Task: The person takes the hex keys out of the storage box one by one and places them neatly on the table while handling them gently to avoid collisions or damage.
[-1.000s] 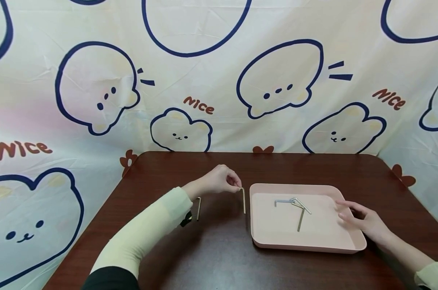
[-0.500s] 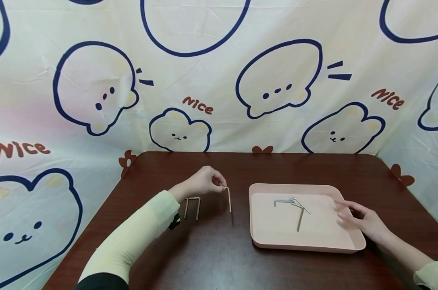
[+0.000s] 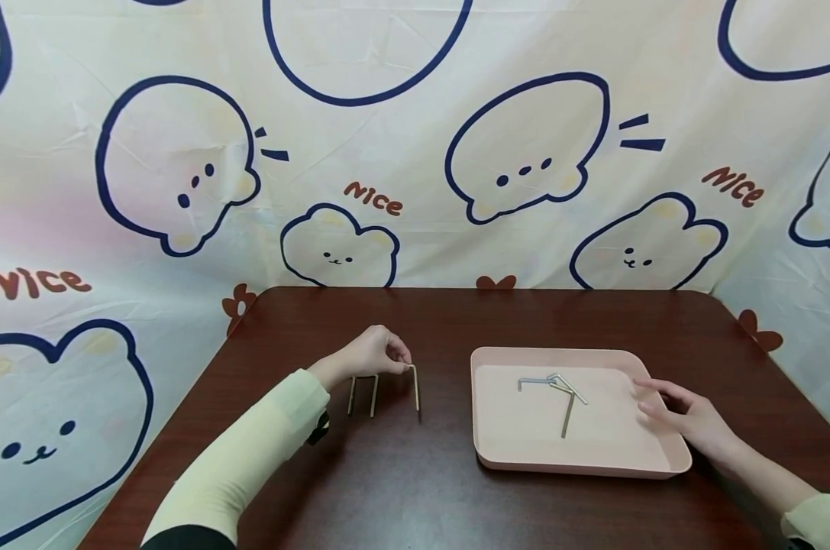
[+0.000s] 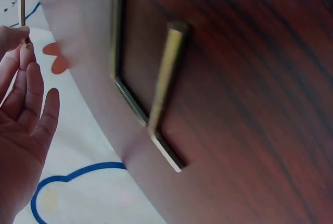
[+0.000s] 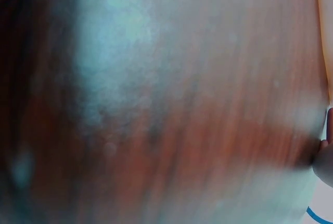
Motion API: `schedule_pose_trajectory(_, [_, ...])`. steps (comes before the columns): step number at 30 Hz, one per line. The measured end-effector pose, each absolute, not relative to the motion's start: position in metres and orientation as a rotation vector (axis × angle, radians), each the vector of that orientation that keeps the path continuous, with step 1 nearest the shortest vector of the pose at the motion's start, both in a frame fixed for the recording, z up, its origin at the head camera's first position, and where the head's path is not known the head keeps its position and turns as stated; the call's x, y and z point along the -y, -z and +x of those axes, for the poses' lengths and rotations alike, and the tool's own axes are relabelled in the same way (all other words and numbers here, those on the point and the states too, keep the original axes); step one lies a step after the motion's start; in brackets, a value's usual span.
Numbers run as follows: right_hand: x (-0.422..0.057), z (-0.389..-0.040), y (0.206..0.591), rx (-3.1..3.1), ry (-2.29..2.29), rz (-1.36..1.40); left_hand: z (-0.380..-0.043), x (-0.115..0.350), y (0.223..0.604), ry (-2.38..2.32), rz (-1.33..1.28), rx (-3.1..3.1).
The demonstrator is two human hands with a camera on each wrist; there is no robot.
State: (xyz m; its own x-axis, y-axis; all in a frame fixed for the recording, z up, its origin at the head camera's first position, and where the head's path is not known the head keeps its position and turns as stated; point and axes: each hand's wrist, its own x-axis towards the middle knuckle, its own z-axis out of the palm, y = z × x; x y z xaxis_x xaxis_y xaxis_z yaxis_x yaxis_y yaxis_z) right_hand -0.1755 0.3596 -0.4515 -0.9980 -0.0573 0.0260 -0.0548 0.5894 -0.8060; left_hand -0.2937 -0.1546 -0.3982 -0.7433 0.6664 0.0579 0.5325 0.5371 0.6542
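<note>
In the head view my left hand pinches the short end of a brass-coloured Allen key between thumb and fingertips, its long leg pointing down close over the table. Just left of it are two more L-shaped Allen keys, one with its leg at the left and one nearer, partly behind the hand. The left wrist view shows this pair close up, one key nearer the camera. My right hand rests over the right rim of a pink tray, fingers relaxed.
Inside the tray lie several Allen keys, among them a silvery one and a brass-coloured one. The dark wooden table is backed by a cartoon-printed cloth. The right wrist view is mostly blurred tabletop.
My left hand has moved left with its Allen key, away from the tray toward the other two, and has dipped slightly. The right hand and the tray stay put.
</note>
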Motion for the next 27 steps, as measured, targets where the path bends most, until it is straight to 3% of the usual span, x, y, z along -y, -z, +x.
schedule_pose_trajectory(27, [-0.357,-0.175,0.448,-2.747,1.364,-0.02,-0.303,0.167,0.419,-0.842,0.926,-2.599])
